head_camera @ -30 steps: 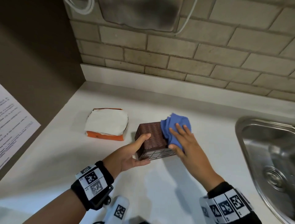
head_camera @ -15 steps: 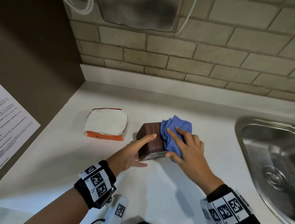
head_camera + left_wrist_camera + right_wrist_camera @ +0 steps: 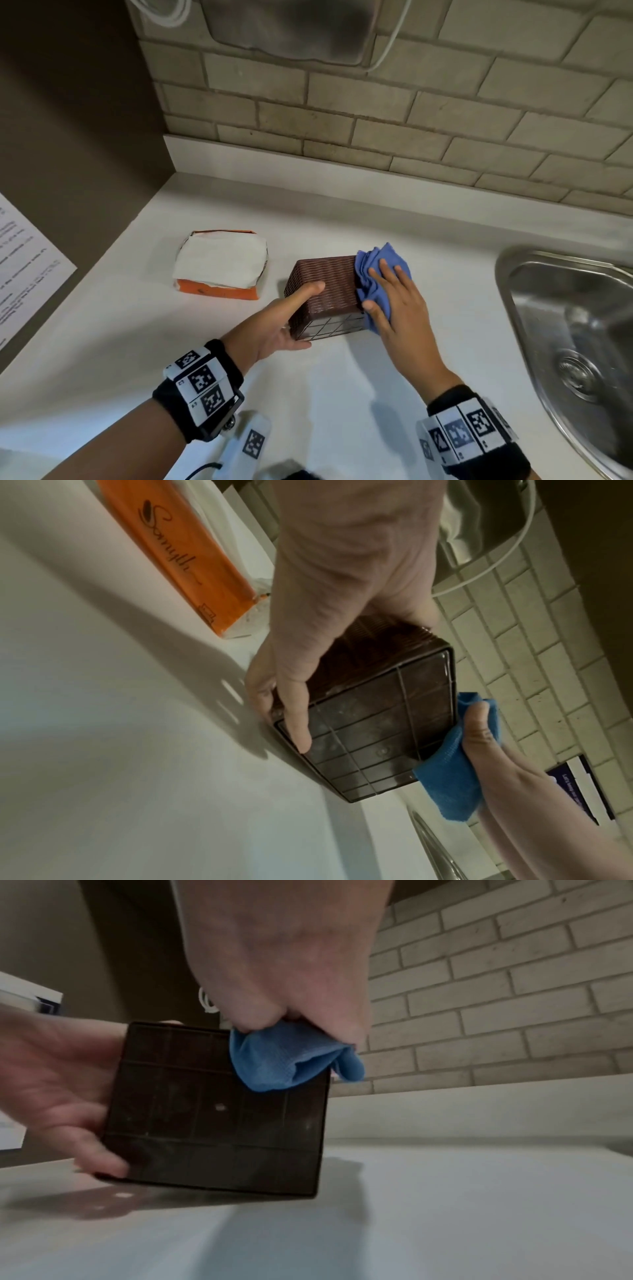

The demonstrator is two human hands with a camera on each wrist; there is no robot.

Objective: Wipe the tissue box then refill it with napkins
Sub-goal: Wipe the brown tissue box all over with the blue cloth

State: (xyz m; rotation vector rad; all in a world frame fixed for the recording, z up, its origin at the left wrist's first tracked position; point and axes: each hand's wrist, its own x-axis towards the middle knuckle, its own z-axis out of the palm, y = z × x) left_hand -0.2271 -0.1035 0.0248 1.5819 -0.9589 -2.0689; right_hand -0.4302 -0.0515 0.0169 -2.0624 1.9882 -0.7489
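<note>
A brown woven tissue box (image 3: pixel 329 287) lies on its side on the white counter (image 3: pixel 342 394), its gridded base (image 3: pixel 377 723) facing me. My left hand (image 3: pixel 291 318) grips its left end, thumb on the upper face and fingers round the near lower corner. My right hand (image 3: pixel 394 301) holds a bunched blue cloth (image 3: pixel 366 274) against the box's right end, fingers spread over it and thumb on its near edge. In the right wrist view the cloth (image 3: pixel 281 1058) hangs over the base's upper right corner. An opened orange napkin pack (image 3: pixel 219 267) lies left of the box.
A steel sink (image 3: pixel 565 325) is set into the counter at the right. A brick wall (image 3: pixel 376 120) runs along the back and a dark side wall with a printed sheet (image 3: pixel 24 257) closes the left. A white marker-tagged device (image 3: pixel 253 442) lies near my left wrist.
My right hand has slid the cloth from the box's upper right part down along its right end toward me, and its fingers have spread. The left hand keeps its grip.
</note>
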